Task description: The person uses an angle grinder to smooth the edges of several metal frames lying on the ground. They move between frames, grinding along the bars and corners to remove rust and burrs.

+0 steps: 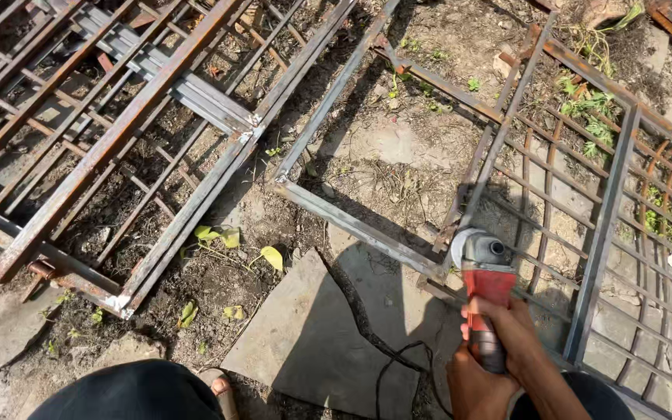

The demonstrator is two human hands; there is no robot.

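Note:
My right hand (505, 327) grips the red body of an angle grinder (485, 268), fingers wrapped around it. My left hand (472, 389) closes on the grinder's dark rear end just below. The grinder's grey head and disc guard (460, 245) rest at the corner joint of a grey steel frame (351, 224) lying on the ground. A black cable (398, 365) trails from the tool across a stone slab (313, 334).
A barred metal grille (624, 218) lies to the right. Rusty steel frames (103, 148) are stacked at the left. My knee (134, 393) and a sandalled foot (215, 385) show at the bottom. Soil, leaves and weeds lie around.

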